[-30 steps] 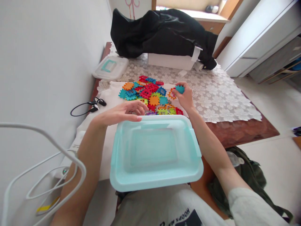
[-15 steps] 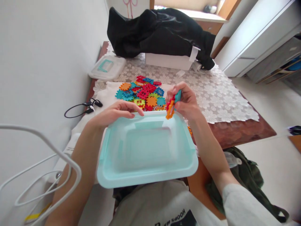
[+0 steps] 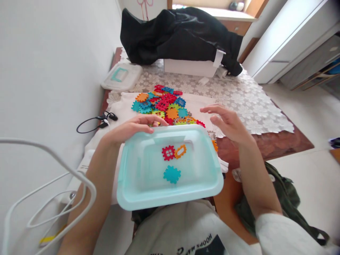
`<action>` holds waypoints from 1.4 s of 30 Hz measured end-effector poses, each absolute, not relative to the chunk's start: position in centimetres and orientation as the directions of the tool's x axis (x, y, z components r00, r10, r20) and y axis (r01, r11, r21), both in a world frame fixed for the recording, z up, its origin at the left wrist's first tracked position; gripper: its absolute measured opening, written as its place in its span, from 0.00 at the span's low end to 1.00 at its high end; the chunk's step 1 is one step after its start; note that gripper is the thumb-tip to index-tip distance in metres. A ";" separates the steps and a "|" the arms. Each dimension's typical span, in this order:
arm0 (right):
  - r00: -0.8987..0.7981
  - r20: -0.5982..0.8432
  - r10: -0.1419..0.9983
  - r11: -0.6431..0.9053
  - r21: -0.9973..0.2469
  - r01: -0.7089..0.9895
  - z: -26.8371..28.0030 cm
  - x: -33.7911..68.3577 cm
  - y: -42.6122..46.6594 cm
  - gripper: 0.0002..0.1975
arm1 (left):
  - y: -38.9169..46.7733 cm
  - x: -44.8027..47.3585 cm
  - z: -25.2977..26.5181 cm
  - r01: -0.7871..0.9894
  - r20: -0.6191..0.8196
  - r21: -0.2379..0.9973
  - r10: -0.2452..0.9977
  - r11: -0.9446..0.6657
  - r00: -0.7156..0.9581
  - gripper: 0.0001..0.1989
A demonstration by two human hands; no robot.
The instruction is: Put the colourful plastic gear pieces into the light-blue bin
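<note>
Left hand [image 3: 132,128]: clamped on tub [image 3: 170,202]
Right hand [image 3: 230,124]: raised, spread apart
Lace cloth [image 3: 252,104]: beyond right hand
Wall [image 3: 53,71]: left of grip

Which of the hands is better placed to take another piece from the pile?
Probably the right hand: it looks empty and open, hovering to the right of the pile. The left hand is at the far rim of the tub, seemingly steadying it.

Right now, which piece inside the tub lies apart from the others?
The solid blue piece; the red piece and orange piece lie side by side.
</note>
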State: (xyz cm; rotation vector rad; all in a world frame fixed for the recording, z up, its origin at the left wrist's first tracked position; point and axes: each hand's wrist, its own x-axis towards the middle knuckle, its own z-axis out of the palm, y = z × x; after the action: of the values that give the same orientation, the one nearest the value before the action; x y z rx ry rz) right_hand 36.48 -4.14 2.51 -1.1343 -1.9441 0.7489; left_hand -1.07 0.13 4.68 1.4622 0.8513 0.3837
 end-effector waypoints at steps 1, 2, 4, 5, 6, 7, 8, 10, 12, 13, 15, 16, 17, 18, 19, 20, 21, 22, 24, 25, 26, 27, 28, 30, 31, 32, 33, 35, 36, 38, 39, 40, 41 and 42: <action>-0.333 0.275 0.902 0.422 -0.722 0.548 1.6 37.6 -5.0 0.25 | 0.1 -1.0 4.8 0.265 -0.267 0.957 0.697 0.114 0.665 0.20; -0.344 0.245 0.907 0.414 -0.668 0.618 0.5 38.7 -5.9 0.29 | 0.0 -0.9 4.9 0.267 -0.264 0.958 0.697 0.108 0.667 0.19; -0.347 0.174 0.922 0.381 -0.579 0.721 -1.9 40.5 -7.5 0.41 | -0.1 -0.9 5.0 0.267 -0.254 0.959 0.696 0.092 0.672 0.19; -0.339 0.129 0.932 0.352 -0.543 0.762 -3.1 41.1 -8.2 0.47 | -0.1 -0.8 5.1 0.266 -0.251 0.960 0.694 0.088 0.675 0.20; -0.325 0.104 0.940 0.331 -0.514 0.791 -4.2 41.5 -8.7 0.50 | -0.1 -0.8 5.1 0.264 -0.249 0.961 0.691 0.088 0.678 0.20; -0.325 0.090 0.941 0.327 -0.489 0.809 -5.1 41.8 -9.0 0.52 | -0.1 -0.9 5.1 0.261 -0.249 0.961 0.685 0.088 0.684 0.20; -0.330 0.077 0.941 0.326 -0.464 0.824 -5.8 41.8 -9.2 0.51 | 0.0 -0.9 5.1 0.260 -0.249 0.962 0.677 0.088 0.692 0.20; -0.336 0.076 0.939 0.336 -0.425 0.841 -6.6 41.6 -9.2 0.42 | 0.0 -0.9 5.0 0.256 -0.249 0.963 0.666 0.089 0.703 0.21; -0.324 0.101 0.941 0.335 -0.426 0.840 -6.7 41.3 -8.8 0.32 | 0.0 -1.0 5.0 0.255 -0.250 0.963 0.660 0.090 0.709 0.21; -0.310 0.116 0.944 0.328 -0.451 0.830 -6.6 41.2 -8.6 0.29 | 0.0 -1.0 5.0 0.256 -0.254 0.962 0.659 0.096 0.707 0.21; -0.275 0.127 0.953 0.299 -0.537 0.789 -6.4 41.2 -8.2 0.23 | 0.0 -0.9 5.0 0.253 -0.263 0.961 0.663 0.114 0.701 0.22; -0.263 0.119 0.957 0.281 -0.589 0.758 -6.3 41.3 -8.0 0.21 | -0.1 -0.9 5.0 0.251 -0.269 0.960 0.664 0.125 0.698 0.21; -0.256 0.105 0.961 0.263 -0.636 0.725 -6.2 41.4 -7.8 0.20 | -0.1 -0.9 5.0 0.247 -0.272 0.960 0.665 0.135 0.695 0.21; -0.251 0.092 0.963 0.246 -0.675 0.696 -6.1 41.5 -7.6 0.18 | -0.1 -0.9 5.0 0.242 -0.275 0.959 0.665 0.145 0.694 0.21; -0.250 0.083 0.965 0.234 -0.703 0.672 -5.9 41.5 -7.5 0.17 | -0.1 -0.9 4.9 0.237 -0.277 0.960 0.665 0.153 0.694 0.21; -0.252 0.080 0.964 0.230 -0.723 0.652 -5.8 41.4 -7.3 0.16 | 0.0 -0.9 4.9 0.232 -0.278 0.960 0.663 0.159 0.695 0.21; -0.259 0.082 0.962 0.234 -0.735 0.637 -5.6 41.3 -7.1 0.15 | 0.0 -0.9 4.9 0.226 -0.276 0.960 0.662 0.163 0.697 0.21; -0.274 0.086 0.958 0.245 -0.741 0.625 -5.5 41.0 -6.9 0.16 | 0.1 -0.9 4.8 0.218 -0.272 0.962 0.661 0.164 0.699 0.21; -0.325 0.094 0.941 0.284 -0.741 0.609 -5.1 40.3 -6.5 0.23 | 0.1 -0.9 4.7 0.207 -0.263 0.965 0.658 0.163 0.706 0.21; -0.357 0.089 0.930 0.303 -0.736 0.606 -5.0 39.9 -6.3 0.27 | 0.2 -0.9 4.6 0.205 -0.260 0.965 0.656 0.162 0.709 0.21; -0.384 0.079 0.920 0.317 -0.727 0.609 -4.9 39.6 -6.2 0.32 | 0.2 -0.9 4.6 0.204 -0.260 0.965 0.654 0.162 0.710 0.21; -0.402 0.062 0.913 0.321 -0.717 0.619 -4.8 39.3 -6.0 0.35 | 0.2 -0.9 4.6 0.205 -0.261 0.965 0.653 0.162 0.711 0.21; -0.411 0.042 0.910 0.318 -0.706 0.633 -4.7 39.1 -5.9 0.37 | 0.2 -0.9 4.6 0.206 -0.262 0.965 0.654 0.163 0.710 0.21; -0.411 0.011 0.911 0.305 -0.690 0.656 -4.6 38.9 -5.8 0.37 | 0.1 -0.8 4.5 0.208 -0.262 0.965 0.664 0.161 0.701 0.21; -0.407 0.005 0.913 0.301 -0.683 0.665 -4.6 38.9 -5.7 0.38 | 0.1 -0.8 4.5 0.208 -0.258 0.966 0.671 0.156 0.695 0.21; -0.403 0.003 0.915 0.298 -0.678 0.672 -4.5 38.9 -5.7 0.38 | 0.1 -0.8 4.5 0.209 -0.253 0.967 0.678 0.149 0.690 0.21; -0.402 0.000 0.916 0.297 -0.673 0.677 -4.4 39.0 -5.7 0.38 | 0.1 -0.8 4.5 0.210 -0.248 0.968 0.683 0.141 0.687 0.21; -0.401 -0.010 0.916 0.292 -0.669 0.684 -4.3 39.1 -5.6 0.36 | 0.1 -0.7 4.5 0.214 -0.241 0.969 0.690 0.126 0.682 0.20; -0.398 -0.012 0.917 0.289 -0.669 0.685 -4.2 39.2 -5.6 0.34 | 0.1 -0.7 4.5 0.216 -0.240 0.969 0.691 0.122 0.682 0.20; -0.384 0.005 0.923 0.287 -0.672 0.682 -4.2 39.1 -5.7 0.30 | 0.2 -0.7 4.4 0.215 -0.241 0.968 0.691 0.126 0.681 0.21; -0.372 0.019 0.928 0.287 -0.673 0.681 -4.3 39.0 -5.9 0.29 | 0.2 -0.7 4.4 0.212 -0.243 0.968 0.689 0.131 0.683 0.21; -0.357 0.036 0.933 0.287 -0.673 0.682 -4.4 38.8 -6.0 0.28 | 0.2 -0.7 4.4 0.208 -0.243 0.969 0.688 0.135 0.684 0.21; -0.343 0.051 0.938 0.285 -0.674 0.681 -4.5 38.7 -6.2 0.27 | 0.1 -0.7 4.4 0.204 -0.243 0.969 0.688 0.139 0.684 0.21; -0.336 0.060 0.940 0.285 -0.679 0.677 -4.6 38.5 -6.4 0.27 | 0.1 -0.7 4.4 0.203 -0.243 0.969 0.689 0.141 0.683 0.21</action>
State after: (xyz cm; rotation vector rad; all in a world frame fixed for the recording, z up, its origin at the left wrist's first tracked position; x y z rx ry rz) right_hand 38.54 -6.40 -4.55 -1.4477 -2.1065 0.7757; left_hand -0.70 0.12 4.43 1.4201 0.7987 0.4106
